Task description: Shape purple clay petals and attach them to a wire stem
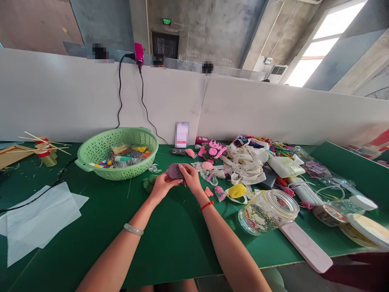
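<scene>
My two hands meet above the green table (170, 239) and both grip a dull purple lump of clay (174, 170). My left hand (161, 184) pinches the lump from below with thumb and fingers; a pale bangle sits on that wrist. My right hand (190, 176) closes on the lump from the right, fingers curled over its top, with a red string on the wrist. A small green clay piece (149, 182) lies just left of my left hand.
A green plastic basket (91, 156) of small craft items stands at the back left. White paper sheets (39, 219) lie at the left. Pink clay figures (212, 150), white tape strips (244, 162), a tipped glass jar (267, 211) and a white flat bar (305, 245) crowd the right. A white partition runs behind.
</scene>
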Tool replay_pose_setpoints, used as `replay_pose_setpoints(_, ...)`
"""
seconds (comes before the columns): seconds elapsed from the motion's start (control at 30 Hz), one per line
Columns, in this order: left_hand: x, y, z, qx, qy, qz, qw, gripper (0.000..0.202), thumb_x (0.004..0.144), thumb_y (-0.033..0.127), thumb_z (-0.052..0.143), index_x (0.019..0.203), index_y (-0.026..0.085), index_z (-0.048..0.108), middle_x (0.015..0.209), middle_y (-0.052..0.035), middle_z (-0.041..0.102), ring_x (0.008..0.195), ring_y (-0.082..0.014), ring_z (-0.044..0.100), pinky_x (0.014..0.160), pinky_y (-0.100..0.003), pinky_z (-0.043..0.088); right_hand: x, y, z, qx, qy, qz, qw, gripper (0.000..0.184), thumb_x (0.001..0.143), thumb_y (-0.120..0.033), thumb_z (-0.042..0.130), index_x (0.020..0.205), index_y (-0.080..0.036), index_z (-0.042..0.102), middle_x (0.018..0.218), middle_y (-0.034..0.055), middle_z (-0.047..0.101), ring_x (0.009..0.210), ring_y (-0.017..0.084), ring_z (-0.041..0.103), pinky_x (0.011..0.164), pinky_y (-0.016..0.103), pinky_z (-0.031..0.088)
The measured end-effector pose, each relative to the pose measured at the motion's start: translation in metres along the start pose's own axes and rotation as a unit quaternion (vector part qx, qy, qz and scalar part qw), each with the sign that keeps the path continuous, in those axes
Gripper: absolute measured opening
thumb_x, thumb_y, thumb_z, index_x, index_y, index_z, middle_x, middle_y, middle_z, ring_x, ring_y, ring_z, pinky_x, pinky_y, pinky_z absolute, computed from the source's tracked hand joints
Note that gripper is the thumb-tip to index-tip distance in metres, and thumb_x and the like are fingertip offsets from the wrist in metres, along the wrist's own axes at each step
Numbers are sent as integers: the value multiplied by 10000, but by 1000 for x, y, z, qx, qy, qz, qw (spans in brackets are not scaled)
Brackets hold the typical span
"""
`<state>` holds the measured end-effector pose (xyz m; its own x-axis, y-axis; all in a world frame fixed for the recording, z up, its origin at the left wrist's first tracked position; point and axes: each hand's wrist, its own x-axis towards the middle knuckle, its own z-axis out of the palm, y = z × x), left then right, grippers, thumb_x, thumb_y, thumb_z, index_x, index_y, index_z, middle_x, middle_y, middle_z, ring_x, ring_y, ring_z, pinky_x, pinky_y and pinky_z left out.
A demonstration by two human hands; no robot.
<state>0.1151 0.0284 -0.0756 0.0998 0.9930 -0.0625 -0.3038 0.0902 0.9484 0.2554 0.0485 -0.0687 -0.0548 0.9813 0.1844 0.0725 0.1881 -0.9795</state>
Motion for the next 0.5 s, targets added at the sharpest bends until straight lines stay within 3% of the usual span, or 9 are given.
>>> replay_pose_setpoints(0.17,2,-4,-3,24,1,3,1000,562,477,456,992,859,109,770,740,-83,788,680,-234,747,726,-386,640,-1,1,-1,-35,13,-29,999,670,801,-813,577,940,-175,724,553,-12,534,404,116,424,393,286,309)
replay_pose_setpoints(0.33,1,-3,-4,40,5,2,999,563,456,513,989,784,115,762,679,-87,769,626,-242,738,677,-383,640,-2,2,-1,-49,17,-51,997,622,842,-762,572,936,-168,732,600,5,564,450,119,434,422,284,328)
replay_pose_setpoints(0.5,3,1,-6,30,-7,13,999,666,485,601,963,916,127,782,807,-101,805,730,-259,766,753,-392,651,-2,0,-3,-23,16,-39,999,641,831,-772,580,960,-161,722,548,-22,516,401,119,432,403,288,319)
